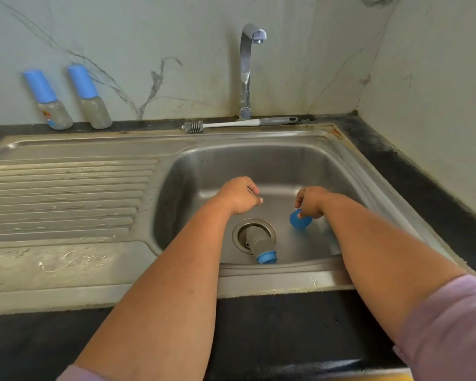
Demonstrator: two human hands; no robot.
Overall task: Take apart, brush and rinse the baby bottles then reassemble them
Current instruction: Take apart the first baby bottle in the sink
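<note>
- My right hand (311, 202) is down inside the sink basin (272, 166), fingers curled over a blue cap (300, 220) and pinching its upper edge; the cap sits on the basin floor to the right of the drain (241, 229).
- My left hand (238, 195) hovers over the middle of the basin with its fingers curled in loosely, and I see nothing in it.
- One baby bottle (260, 244) lies on its side across the drain, cloudy body pointing into the drain ring and blue collar (267, 257) toward the near wall of the basin.
- Two capped bottles stand on the dark surface (286, 325) at back left against the marble wall: the left bottle (48, 101) carries a small coloured print, the right bottle (90, 97) is just beside it. Both look tilted, which may be the wide lens.
- A bottle brush (239, 123) lies flat along the back rim of the sink, bristles to the left, grey handle to the right, passing in front of the tap (246, 70).
- No water runs from the tap.
- The ribbed drainboard (66, 196) stretches left of the basin.
</note>
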